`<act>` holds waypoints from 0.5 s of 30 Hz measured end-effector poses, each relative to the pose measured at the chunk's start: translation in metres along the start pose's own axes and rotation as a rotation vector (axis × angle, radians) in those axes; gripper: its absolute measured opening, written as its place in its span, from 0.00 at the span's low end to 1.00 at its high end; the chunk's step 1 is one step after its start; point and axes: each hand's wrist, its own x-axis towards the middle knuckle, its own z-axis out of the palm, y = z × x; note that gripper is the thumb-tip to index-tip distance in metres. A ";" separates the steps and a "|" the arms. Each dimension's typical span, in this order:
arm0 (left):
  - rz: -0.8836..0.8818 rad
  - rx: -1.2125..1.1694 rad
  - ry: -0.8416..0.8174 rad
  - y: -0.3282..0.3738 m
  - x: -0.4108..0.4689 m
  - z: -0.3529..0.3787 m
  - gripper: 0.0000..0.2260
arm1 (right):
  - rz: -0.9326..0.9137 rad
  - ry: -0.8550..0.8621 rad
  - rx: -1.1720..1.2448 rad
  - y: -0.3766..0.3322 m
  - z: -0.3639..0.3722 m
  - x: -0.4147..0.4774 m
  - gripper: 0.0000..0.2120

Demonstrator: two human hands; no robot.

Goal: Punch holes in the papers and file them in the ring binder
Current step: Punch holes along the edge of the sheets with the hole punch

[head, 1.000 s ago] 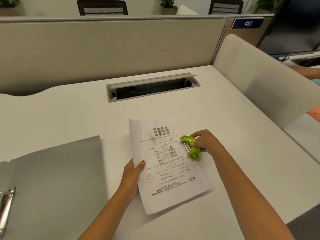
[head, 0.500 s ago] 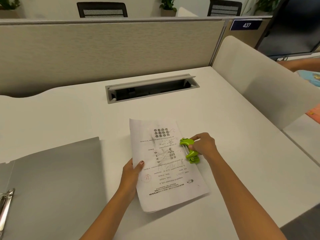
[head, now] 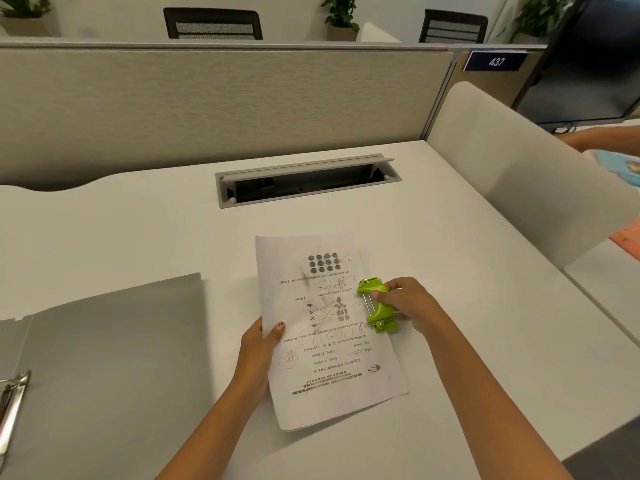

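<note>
A printed sheaf of papers (head: pixel 325 341) lies on the white desk, turned upside down to me. My left hand (head: pixel 259 344) pinches its left edge, thumb on top. A small lime-green hole punch (head: pixel 375 304) sits over the papers' right edge, about midway along. My right hand (head: pixel 407 303) grips the punch from the right. An open grey ring binder (head: pixel 104 358) lies to the left, its metal ring mechanism (head: pixel 12 400) at the far left edge.
An open cable hatch (head: pixel 306 181) is set into the desk behind the papers. A beige partition (head: pixel 207 109) closes the back, a low white divider (head: pixel 519 174) the right. Another person's arm (head: pixel 602 135) and coloured papers lie beyond the divider.
The papers and punch have shifted slightly toward me and left; both hands keep their holds. The other person's arm beyond the divider has moved.
</note>
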 end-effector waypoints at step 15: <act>0.023 0.015 -0.006 0.003 -0.005 -0.012 0.10 | 0.055 -0.195 0.336 0.006 -0.020 -0.007 0.05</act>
